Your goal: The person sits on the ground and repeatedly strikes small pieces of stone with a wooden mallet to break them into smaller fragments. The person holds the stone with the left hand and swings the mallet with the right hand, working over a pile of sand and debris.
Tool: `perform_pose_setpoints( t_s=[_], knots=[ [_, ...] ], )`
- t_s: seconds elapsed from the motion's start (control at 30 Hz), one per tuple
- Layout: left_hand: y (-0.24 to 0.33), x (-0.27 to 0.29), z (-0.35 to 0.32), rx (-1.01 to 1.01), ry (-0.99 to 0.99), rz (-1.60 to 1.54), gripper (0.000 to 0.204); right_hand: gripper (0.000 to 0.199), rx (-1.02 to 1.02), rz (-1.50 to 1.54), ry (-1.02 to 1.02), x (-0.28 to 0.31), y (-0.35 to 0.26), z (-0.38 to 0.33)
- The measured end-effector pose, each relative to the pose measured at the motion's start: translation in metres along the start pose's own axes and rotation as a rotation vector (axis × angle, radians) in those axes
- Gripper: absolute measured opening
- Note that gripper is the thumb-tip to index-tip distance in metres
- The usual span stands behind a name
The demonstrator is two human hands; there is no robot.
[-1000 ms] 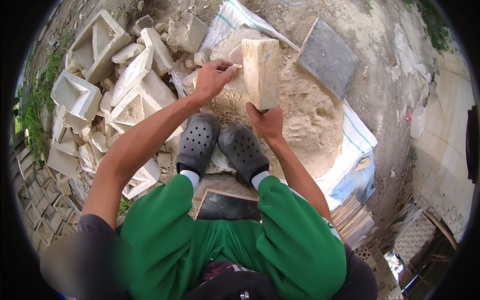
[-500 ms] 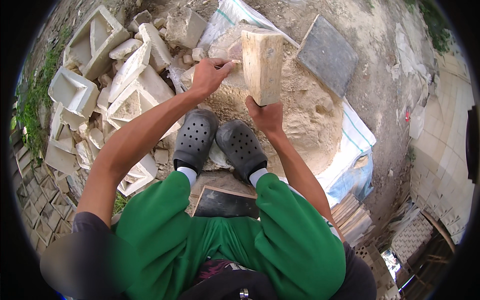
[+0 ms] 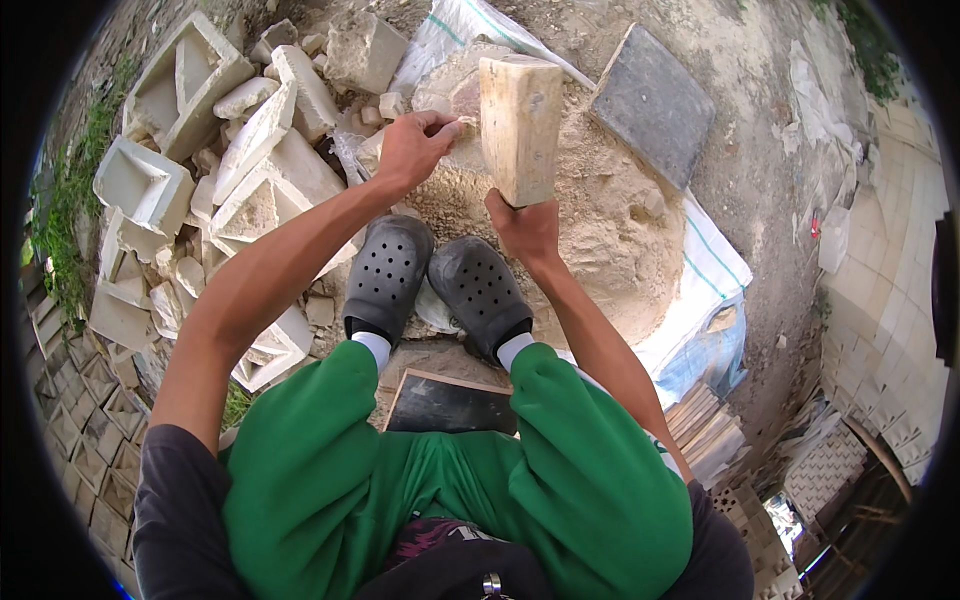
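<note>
My right hand [image 3: 527,230] is wrapped round the lower end of a thick wooden mallet [image 3: 520,130], a pale squared block held up over the crushed rubble. Its handle, if it has one, is hidden in the fist. To the left, my left hand [image 3: 415,150] pinches a small pale stone chip [image 3: 466,121] between thumb and fingertips. The chip sits just left of the mallet, over a rough stone block [image 3: 455,185] that the hand and mallet partly cover. Pale sandy debris [image 3: 615,235] lies heaped around and to the right of it.
Broken hollow concrete blocks [image 3: 275,205] pile up on the left. A dark square slab [image 3: 655,105] lies at the far right of the heap. White sacking [image 3: 705,255] spreads underneath. My grey clogs [image 3: 390,270] stand close to the stone, with a black board [image 3: 450,405] behind them.
Both hands keep the same grips and nearly the same places. The whole view has shifted very slightly, and more of my left sleeve shows.
</note>
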State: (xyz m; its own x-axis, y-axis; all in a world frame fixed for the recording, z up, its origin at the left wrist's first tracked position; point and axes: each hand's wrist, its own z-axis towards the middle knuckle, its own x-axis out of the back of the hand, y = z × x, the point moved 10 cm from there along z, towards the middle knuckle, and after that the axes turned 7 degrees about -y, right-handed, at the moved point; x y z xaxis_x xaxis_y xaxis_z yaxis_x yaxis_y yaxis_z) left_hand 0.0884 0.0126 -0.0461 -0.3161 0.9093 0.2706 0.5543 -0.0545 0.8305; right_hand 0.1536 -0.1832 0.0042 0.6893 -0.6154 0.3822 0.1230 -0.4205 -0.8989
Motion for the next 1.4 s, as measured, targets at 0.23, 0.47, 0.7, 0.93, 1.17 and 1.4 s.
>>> perform_pose_setpoints(
  t_s=[0.23,0.47,0.7,0.93,1.17,1.4],
  knots=[
    [-0.01,0.007,-0.003,0.001,0.023,-0.019,0.031,0.034,-0.191,-0.139,-0.01,0.014,-0.009,0.006],
    [-0.007,0.007,-0.004,-0.053,0.059,0.027,0.036,0.027,-0.167,0.002,0.017,0.02,-0.015,0.005],
    [0.028,0.001,-0.013,-0.261,0.088,0.283,0.042,0.043,-0.372,-0.096,-0.053,0.021,0.026,0.0],
    [0.028,0.004,-0.008,-0.251,0.053,0.37,0.042,0.046,-0.25,-0.106,-0.09,0.019,-0.016,0.007],
    [0.023,0.029,0.002,-0.16,0.131,0.413,0.041,0.049,-0.317,-0.188,-0.14,0.005,-0.004,0.005],
    [0.025,0.025,0.001,-0.168,0.094,0.49,0.043,0.051,-0.286,-0.146,-0.162,0.021,-0.013,0.011]
  ],
)
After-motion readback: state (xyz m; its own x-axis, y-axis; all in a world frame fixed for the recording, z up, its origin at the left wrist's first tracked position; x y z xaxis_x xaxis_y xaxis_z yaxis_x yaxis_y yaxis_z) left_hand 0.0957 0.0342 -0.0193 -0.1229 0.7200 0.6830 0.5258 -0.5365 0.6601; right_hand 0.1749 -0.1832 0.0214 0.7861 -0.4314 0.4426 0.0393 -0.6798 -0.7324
